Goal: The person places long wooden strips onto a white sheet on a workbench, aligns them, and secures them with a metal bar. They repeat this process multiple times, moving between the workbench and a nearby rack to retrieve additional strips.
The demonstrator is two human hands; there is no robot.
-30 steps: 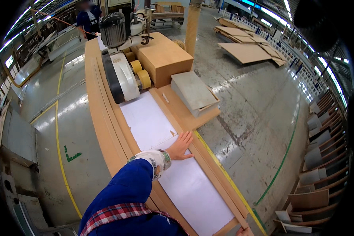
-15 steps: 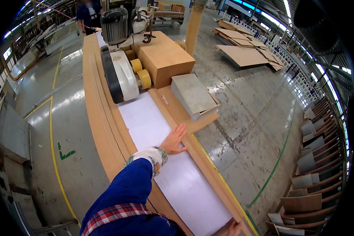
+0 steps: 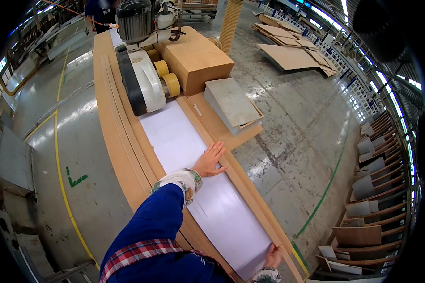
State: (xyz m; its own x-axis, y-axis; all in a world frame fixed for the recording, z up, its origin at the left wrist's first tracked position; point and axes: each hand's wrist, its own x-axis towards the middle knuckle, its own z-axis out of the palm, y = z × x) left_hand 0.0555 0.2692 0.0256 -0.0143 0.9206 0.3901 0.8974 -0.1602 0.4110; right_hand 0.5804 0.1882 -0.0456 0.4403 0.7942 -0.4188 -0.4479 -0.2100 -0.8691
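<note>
Board (image 3: 226, 210), long and white, is set on the desk (image 3: 120, 165) under the left hand (image 3: 211, 162), opened wide. The right hand (image 3: 273, 257) is placed by the board's five o'clock corner; that grip cannot be told. Yellow wheels (image 3: 171, 85) are seen at eleven.

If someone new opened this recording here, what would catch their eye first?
Probably the glossy white panel in the lower middle, with the left hand spread at its right edge and the right hand by its near end. Next, upper left of centre, the black-and-white machine with yellow rollers beside a wooden box.
</note>
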